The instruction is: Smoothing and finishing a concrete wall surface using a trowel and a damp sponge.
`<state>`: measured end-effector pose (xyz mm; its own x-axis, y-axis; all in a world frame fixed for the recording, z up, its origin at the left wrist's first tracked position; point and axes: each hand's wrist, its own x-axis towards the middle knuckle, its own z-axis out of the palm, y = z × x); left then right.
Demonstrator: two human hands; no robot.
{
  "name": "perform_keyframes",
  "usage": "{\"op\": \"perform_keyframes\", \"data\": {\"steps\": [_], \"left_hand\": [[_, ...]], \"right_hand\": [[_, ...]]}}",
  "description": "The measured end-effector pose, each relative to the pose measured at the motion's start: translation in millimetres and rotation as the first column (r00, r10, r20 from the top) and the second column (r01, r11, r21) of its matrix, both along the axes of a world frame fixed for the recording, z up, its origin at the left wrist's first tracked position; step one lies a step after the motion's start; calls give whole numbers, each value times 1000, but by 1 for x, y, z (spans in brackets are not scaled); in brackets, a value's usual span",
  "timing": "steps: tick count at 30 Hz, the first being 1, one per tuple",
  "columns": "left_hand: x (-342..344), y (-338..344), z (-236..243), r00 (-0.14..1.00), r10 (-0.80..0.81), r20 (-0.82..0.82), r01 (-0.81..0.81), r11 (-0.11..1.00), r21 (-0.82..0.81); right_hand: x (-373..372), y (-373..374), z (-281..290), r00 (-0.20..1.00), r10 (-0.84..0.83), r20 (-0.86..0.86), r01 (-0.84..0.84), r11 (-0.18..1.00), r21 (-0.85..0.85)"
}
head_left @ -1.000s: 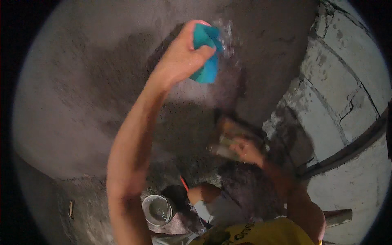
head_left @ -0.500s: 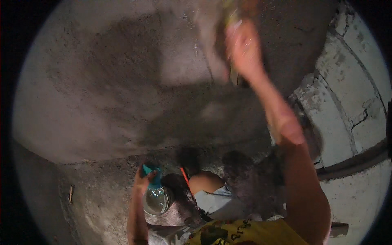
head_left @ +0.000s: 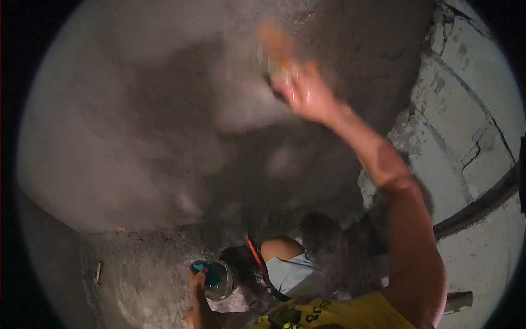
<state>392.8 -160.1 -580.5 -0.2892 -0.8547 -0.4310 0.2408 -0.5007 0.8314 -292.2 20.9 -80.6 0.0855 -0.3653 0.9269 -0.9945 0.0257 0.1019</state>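
Note:
My right hand (head_left: 307, 96) is reaching up to the grey plastered wall (head_left: 159, 131), closed round a long tool. Motion smears the tool (head_left: 276, 44); its brownish length looks like a wooden plastering float pressed on or close to the wall. Low on the left, my left hand (head_left: 198, 278) grips a teal thing (head_left: 207, 272), perhaps a sponge or a small scoop, at the mouth of a bucket (head_left: 226, 285). Its exact kind cannot be made out. The bucket appears to hold water.
An orange-red rod (head_left: 256, 253) leans beside my bare knee (head_left: 278, 248). To the right stands a wall of pale blocks (head_left: 460, 98) with cracked joints. A small stick (head_left: 98, 272) lies at the left floor edge, and a piece of board (head_left: 459, 301) shows at lower right.
My right hand has swept left and slightly down across the wall with its tool. My left hand has lowered the teal thing from above the bucket to its mouth.

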Motion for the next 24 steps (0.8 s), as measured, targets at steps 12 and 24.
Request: {"op": "perform_keyframes", "data": {"steps": [12, 24], "left_hand": [[-118, 88, 120, 738, -423, 526, 483, 875, 27], [-60, 136, 43, 304, -540, 785, 574, 762, 301]], "right_hand": [[-49, 45, 66, 990, 9, 140, -21, 996, 83], [-21, 43, 48, 987, -141, 75, 138, 990, 35]]}}
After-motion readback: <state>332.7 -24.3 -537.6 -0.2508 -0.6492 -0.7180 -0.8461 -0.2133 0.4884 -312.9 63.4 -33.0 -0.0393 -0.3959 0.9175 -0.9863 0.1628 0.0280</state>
